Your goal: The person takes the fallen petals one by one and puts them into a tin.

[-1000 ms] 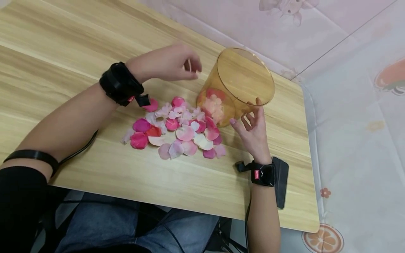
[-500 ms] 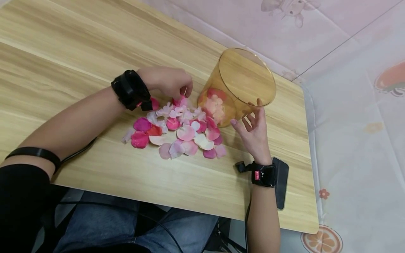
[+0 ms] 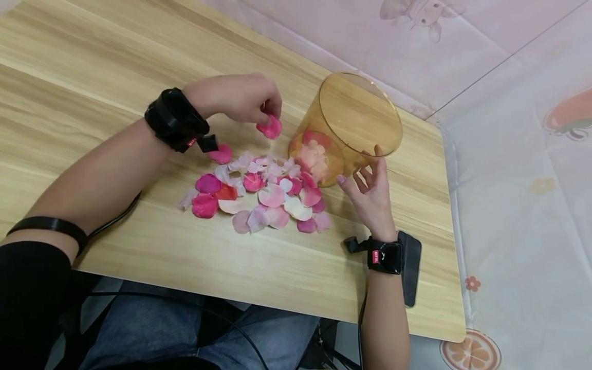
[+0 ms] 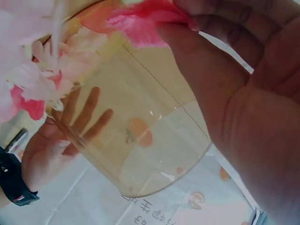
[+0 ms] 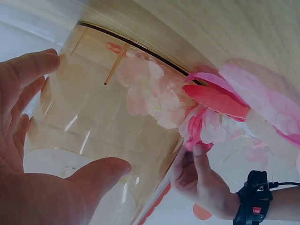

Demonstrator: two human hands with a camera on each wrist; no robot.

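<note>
My left hand (image 3: pixel 268 114) pinches one deep pink petal (image 3: pixel 270 127) a little above the table, just left of a clear amber jar (image 3: pixel 356 118). The jar is tilted, its mouth low beside a pile of pink, red and pale petals (image 3: pixel 263 192), with several petals inside it. In the left wrist view the petal (image 4: pixel 140 23) hangs from my fingertips in front of the jar (image 4: pixel 140 140). My right hand (image 3: pixel 365 174) rests spread, nearly straight fingers against the jar's near side. The right wrist view shows my thumb (image 5: pixel 108 168) under the jar wall (image 5: pixel 103 126).
The wooden table (image 3: pixel 92 61) runs far to the left and back. A flat black device (image 3: pixel 410 267) lies under my right wrist near the table's right edge. Pale patterned sheeting (image 3: pixel 522 205) covers the area to the right.
My left hand dipped to the far edge of the pile, took a pink petal, and has lifted it toward the jar. My right hand stayed on the jar.
</note>
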